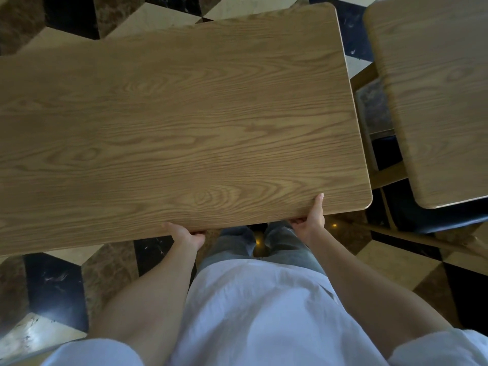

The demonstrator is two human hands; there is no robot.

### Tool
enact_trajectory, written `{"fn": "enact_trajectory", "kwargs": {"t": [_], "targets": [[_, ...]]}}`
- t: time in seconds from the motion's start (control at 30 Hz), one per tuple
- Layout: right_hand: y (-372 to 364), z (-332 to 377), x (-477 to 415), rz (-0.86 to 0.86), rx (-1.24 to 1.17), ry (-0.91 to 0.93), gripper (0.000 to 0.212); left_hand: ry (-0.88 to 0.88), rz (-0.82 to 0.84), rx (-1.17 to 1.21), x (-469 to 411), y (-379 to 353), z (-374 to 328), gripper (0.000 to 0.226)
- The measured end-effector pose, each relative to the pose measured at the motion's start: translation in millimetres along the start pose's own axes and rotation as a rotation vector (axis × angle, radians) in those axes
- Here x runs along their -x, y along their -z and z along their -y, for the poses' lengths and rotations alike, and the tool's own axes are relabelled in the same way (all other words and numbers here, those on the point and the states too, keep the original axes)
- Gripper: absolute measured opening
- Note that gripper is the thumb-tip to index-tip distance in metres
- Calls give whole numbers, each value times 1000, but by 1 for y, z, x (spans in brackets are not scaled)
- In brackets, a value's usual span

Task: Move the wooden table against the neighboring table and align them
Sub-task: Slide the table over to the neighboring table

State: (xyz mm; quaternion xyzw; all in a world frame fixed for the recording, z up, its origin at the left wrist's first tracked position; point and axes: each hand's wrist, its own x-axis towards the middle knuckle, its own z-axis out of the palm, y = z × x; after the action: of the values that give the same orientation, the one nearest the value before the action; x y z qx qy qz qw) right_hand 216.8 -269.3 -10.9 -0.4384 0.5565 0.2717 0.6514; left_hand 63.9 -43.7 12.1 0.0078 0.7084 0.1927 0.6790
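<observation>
The wooden table (184, 122) fills the upper middle of the head view, its oak-grain top bare and slanted, right end further from me. My left hand (186, 235) grips its near edge, fingers curled under. My right hand (311, 215) grips the same edge near the right corner, thumb up on the top. The neighboring table (438, 96) of matching wood stands at the right. A gap of floor runs between the two tops, and their edges are not parallel.
In the gap and under the neighboring table I see wooden chair frames (388, 175) with a dark seat (449, 223). The floor (52, 286) is polished marble in black, brown and cream blocks. My legs stand close to the table's near edge.
</observation>
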Motion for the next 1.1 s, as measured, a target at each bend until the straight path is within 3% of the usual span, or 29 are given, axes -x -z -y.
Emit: {"fn": "enact_trajectory", "kwargs": {"t": [1.1], "targets": [[48,35,-21,25,62,-10,84,-25,69,23,7,20,59,77]]}}
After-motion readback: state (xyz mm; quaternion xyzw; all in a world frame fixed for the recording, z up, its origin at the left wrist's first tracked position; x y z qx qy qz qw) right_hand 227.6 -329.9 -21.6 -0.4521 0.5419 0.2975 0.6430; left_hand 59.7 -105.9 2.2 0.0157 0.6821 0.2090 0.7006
